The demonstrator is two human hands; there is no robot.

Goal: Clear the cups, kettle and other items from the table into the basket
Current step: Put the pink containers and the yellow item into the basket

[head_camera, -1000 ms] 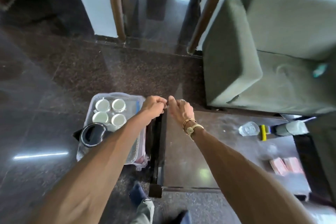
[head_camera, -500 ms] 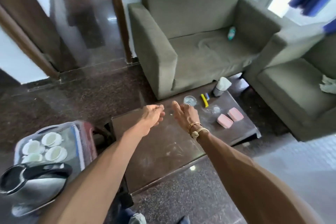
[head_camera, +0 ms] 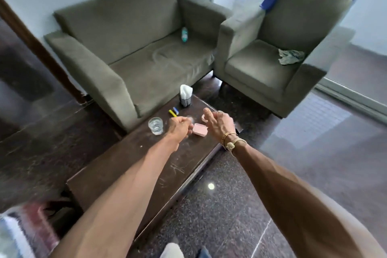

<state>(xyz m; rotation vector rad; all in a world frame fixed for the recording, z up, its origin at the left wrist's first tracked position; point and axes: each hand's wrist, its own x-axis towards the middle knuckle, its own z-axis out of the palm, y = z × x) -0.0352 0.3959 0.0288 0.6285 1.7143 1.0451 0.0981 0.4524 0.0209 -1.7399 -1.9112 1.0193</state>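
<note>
Both my arms stretch over the dark wooden table (head_camera: 117,165). My left hand (head_camera: 180,127) is loosely curled and holds nothing, just left of a pink container (head_camera: 200,130). My right hand (head_camera: 219,124) hovers with fingers apart beside that container and covers a second pink one. A clear glass (head_camera: 155,125) stands left of my left hand. Behind it lie a yellow item (head_camera: 172,113) and a blue item (head_camera: 176,110). A dark holder with white tissues (head_camera: 185,95) stands at the table's far end. The basket (head_camera: 12,234) shows only as a blur at the bottom left.
A green two-seat sofa (head_camera: 134,48) stands behind the table with a small bottle (head_camera: 184,34) on its seat. A green armchair (head_camera: 278,52) with a crumpled cloth (head_camera: 290,56) is at the right. Dark polished floor surrounds the table; blue curtains hang at the top right.
My view has swung right, away from the basket with the cups and kettle, toward the table's far end. Both hands have moved from the basket side to the pink containers.
</note>
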